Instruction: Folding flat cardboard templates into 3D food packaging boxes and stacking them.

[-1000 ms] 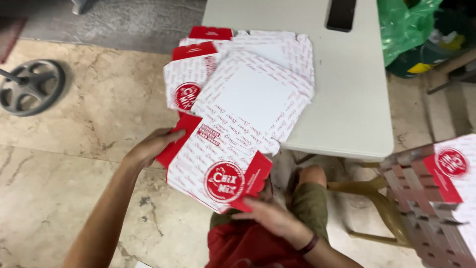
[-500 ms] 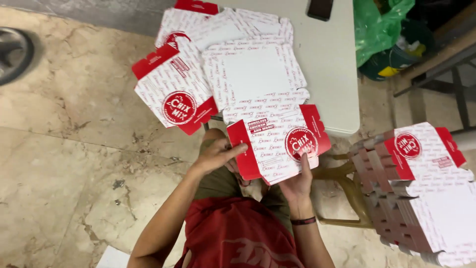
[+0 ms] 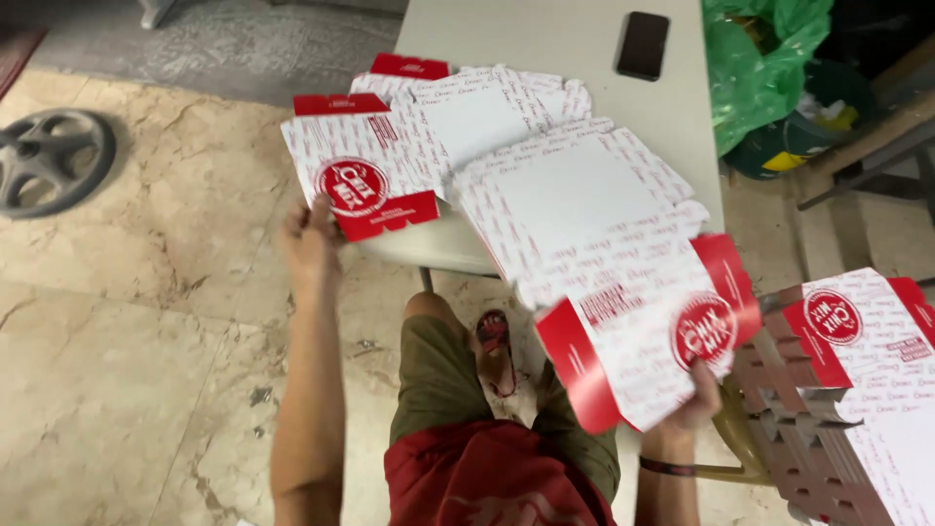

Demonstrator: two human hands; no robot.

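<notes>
My right hand grips a flat red-and-white cardboard box blank by its lower edge; the blank hangs off the front of the white table. My left hand is raised at the table's left corner, its fingers on the red lower edge of another flat box blank with a round red emblem. Further blanks lie spread over the tabletop behind these two.
A black phone lies at the far end of the table. A stack of folded boxes sits on a chair at the right. Green plastic bags stand at the far right. A grey wheel lies on the tiled floor.
My left hand let go of the near blank and reached left to the other blank's edge. My right hand moved right with the near blank. The view swung right.
</notes>
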